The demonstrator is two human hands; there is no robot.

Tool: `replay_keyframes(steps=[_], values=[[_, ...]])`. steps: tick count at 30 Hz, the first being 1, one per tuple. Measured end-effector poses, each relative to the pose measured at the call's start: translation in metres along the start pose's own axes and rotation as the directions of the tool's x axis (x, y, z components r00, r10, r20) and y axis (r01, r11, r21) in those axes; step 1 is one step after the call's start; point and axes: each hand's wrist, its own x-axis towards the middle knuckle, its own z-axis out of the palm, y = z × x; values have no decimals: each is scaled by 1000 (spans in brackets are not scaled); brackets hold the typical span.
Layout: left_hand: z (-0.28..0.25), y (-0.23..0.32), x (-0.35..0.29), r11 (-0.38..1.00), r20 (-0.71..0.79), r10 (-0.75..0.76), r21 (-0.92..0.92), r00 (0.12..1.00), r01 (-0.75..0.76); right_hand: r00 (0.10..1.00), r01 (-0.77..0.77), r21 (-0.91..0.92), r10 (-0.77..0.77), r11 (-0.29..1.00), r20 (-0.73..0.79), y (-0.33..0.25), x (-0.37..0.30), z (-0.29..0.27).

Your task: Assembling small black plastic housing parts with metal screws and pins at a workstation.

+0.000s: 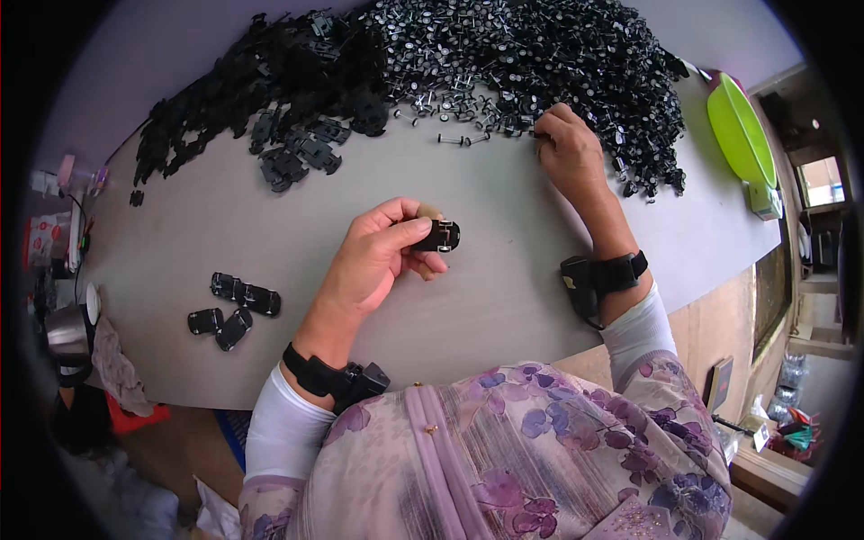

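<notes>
My left hand [369, 252] is closed round a small black toy car chassis [443, 236], pinching it between thumb and fingers above the middle of the table. A metal axle shows across the chassis near its free end. Farther off, my right hand [574, 153] reaches to the near edge of a large heap of small wheel axles [540, 63]. Its fingers are bent together, and what lies between them is hidden. Just left of those fingers lie a few loose wheel axles [463, 139]. Several black chassis pieces [301, 157] lie in front of a dark heap [297, 72] of similar parts.
Several chassis with axles [245, 294] sit together on the left of the grey table [504, 297]. A lime-green basin [740, 130] leans at the right edge, above a small box [764, 202]. A crumpled cloth [119, 369] and metal pot [67, 333] are at the left edge.
</notes>
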Motion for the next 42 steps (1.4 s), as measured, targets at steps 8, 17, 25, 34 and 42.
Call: replay_keyframes(steps=[8, 17, 25, 34, 42], values=[[5, 4, 1, 1000, -18, -13, -6, 1000, 13, 803, -559, 494, 285, 666, 524, -69, -15, -28], [0, 2, 0, 999, -40, -6, 36, 999, 7, 884, -305, 299, 152, 904, 441, -59, -15, -39], [-6, 1, 4, 998, -19, -28, -55, 999, 27, 875, -27, 479, -211, 878, 437, -64, -23, -35], [-11, -7, 3, 946, 185, -55, -305, 981, 111, 934, 201, 607, -338, 769, 119, -120, -30, -23], [-4, -9, -2, 979, 100, -58, -192, 993, 76, 942, 203, 572, -317, 795, 107, -132, -34, -22]])
